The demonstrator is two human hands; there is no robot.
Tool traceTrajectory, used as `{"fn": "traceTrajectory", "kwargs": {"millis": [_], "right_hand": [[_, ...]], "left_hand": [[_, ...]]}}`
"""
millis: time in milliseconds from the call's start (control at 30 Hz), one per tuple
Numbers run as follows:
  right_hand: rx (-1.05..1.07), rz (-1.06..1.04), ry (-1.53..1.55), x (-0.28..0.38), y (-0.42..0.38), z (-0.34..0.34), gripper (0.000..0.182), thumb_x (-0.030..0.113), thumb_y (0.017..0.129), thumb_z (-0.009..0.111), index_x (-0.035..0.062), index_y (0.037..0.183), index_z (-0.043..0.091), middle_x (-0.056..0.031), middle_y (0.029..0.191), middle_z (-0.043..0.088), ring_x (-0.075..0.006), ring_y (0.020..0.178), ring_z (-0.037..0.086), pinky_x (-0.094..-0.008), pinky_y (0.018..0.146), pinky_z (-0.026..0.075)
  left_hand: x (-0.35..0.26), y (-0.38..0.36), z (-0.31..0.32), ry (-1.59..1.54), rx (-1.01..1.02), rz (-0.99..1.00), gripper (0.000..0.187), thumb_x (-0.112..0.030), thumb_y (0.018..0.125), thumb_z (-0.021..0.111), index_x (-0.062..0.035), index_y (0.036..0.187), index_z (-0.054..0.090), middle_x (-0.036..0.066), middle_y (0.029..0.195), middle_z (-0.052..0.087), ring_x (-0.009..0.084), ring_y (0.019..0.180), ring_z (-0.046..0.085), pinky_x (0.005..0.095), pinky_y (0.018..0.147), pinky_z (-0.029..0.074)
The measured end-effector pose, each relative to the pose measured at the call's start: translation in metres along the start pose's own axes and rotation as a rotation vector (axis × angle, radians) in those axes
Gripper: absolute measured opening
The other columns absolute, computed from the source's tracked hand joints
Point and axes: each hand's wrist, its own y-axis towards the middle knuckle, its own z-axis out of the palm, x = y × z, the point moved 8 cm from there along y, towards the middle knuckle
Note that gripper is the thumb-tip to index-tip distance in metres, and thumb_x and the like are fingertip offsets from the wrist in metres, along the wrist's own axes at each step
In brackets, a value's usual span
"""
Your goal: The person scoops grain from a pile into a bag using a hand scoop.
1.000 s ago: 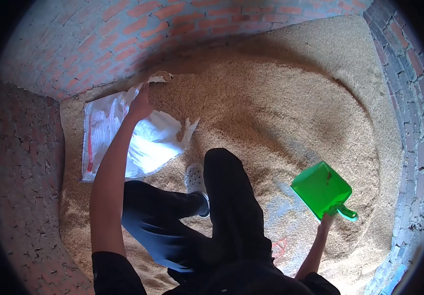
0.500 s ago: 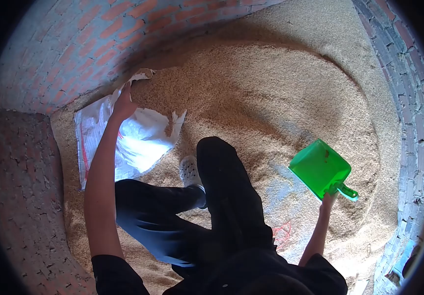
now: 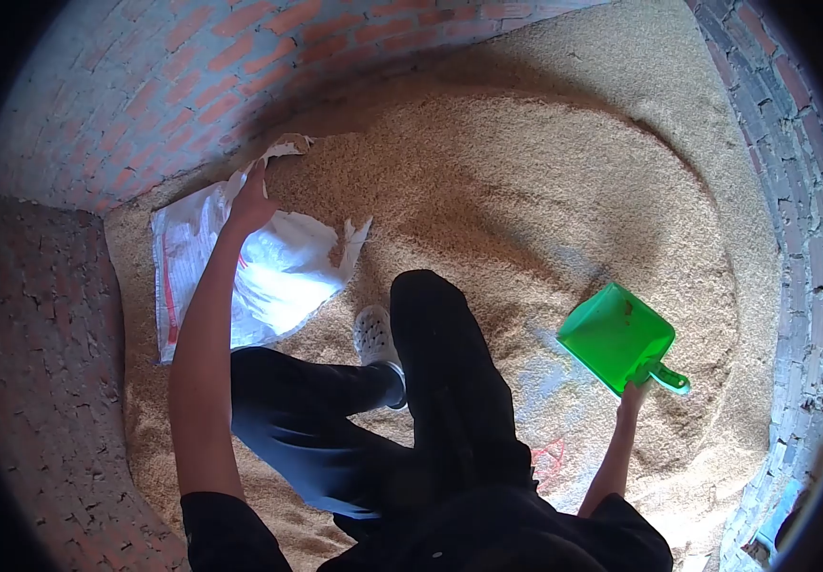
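Observation:
My left hand (image 3: 253,202) is closed on the rim of a white woven sack (image 3: 283,272), which lies partly flattened at the left with its mouth toward the heap. Loose tan grain (image 3: 545,162), perhaps rice or husks, surrounds the sack and reaches its mouth. On the right, my right hand (image 3: 633,396) grips a green dustpan (image 3: 617,334) close to where its handle joins the pan. The pan looks bare inside apart from a small dark smudge, and it is over the grain. Most of my right fingers are hidden beneath the dustpan.
A curved brick wall (image 3: 240,67) closes off the back left, and another brick wall (image 3: 798,210) stands along the right. At the left edge is a rough brick block (image 3: 44,353). My shoe (image 3: 373,336) stands in the grain beside the sack. A red net-like scrap (image 3: 547,462) lies near my leg.
The dustpan has moved slightly left and down in the view. My left hand and the sack appear a little farther right, still together, as the view shifts slightly.

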Motion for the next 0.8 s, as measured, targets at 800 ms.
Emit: {"fn": "traceTrajectory", "kwargs": {"millis": [800], "right_hand": [[0.429, -0.030, 0.364, 0.088, -0.103, 0.469, 0.059, -0.004, 0.072, 0.048, -0.0015, 0.127, 0.029, -0.0214, 0.116, 0.046, -0.0318, 0.107, 0.046, -0.0355, 0.089, 0.038]], "left_hand": [[-0.028, -0.006, -0.003, 0.037, 0.004, -0.019, 0.079, -0.007, 0.066, 0.054, -0.0028, 0.137, 0.018, 0.014, 0.143, 0.019, 0.0296, 0.125, 0.033, 0.0361, 0.099, 0.034]]}}
